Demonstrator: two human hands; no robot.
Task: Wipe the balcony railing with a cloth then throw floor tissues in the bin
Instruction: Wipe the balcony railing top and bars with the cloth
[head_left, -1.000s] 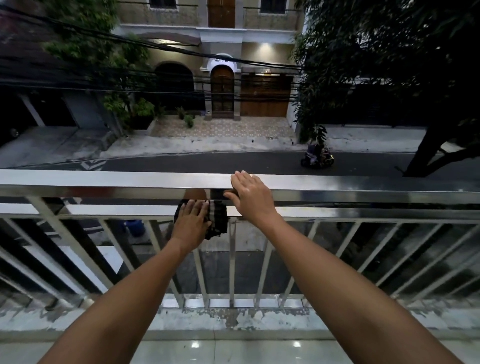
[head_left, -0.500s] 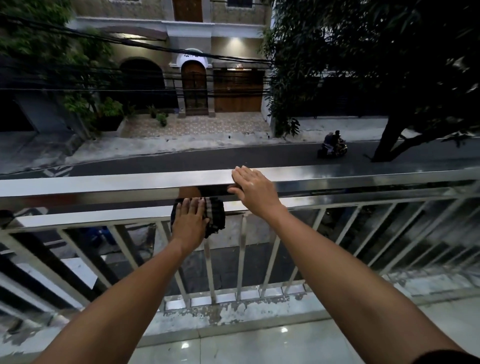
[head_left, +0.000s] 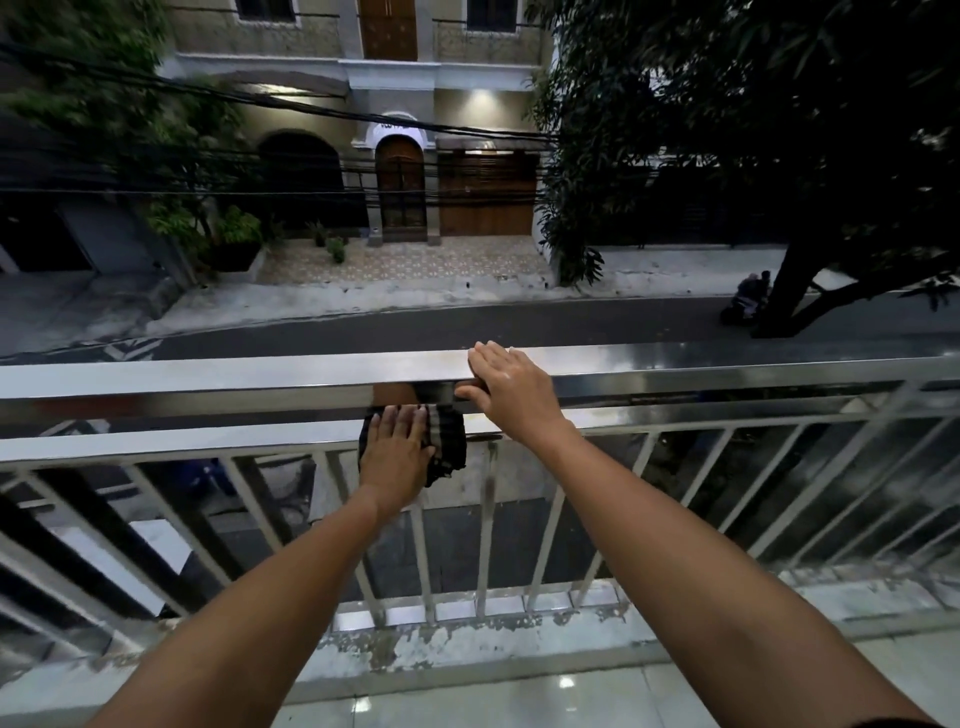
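Note:
A shiny steel balcony railing runs across the head view, with a lower rail and slanted bars beneath it. My left hand presses a dark striped cloth flat against the lower rail, fingers stretched over it. My right hand rests on the top rail just right of the cloth, fingers draped over the rail's top and thumb on its near face. No tissues and no bin are in view.
A worn concrete curb carries the railing's foot, with glossy floor tiles in front of it. Beyond the railing lie a street, a house front and a dark tree. A motorbike passes on the road.
The view has swung a little, and both hands stay on the railing at nearly the same spot. The motorbike has ridden further right along the street.

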